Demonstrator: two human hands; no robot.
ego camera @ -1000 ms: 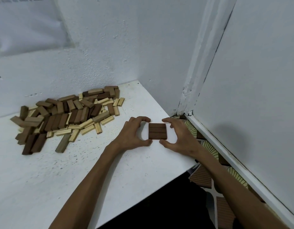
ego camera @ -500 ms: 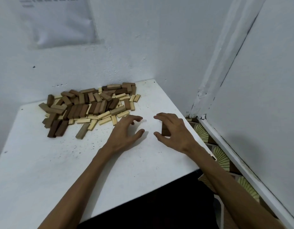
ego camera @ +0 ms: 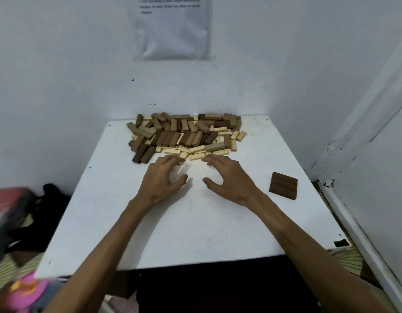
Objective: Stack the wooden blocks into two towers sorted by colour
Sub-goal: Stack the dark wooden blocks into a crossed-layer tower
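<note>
Head view: blocks (ego camera: pixel 186 136) heaped where table (ego camera: pixel 195 222) meets wall (ego camera: pixel 60 86).

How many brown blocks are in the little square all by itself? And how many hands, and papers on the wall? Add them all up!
brown blocks in the square: 3
hands: 2 (left hand, right hand)
paper on the wall: 1
total: 6
The blocks in the pile overlap too much to count.
</note>
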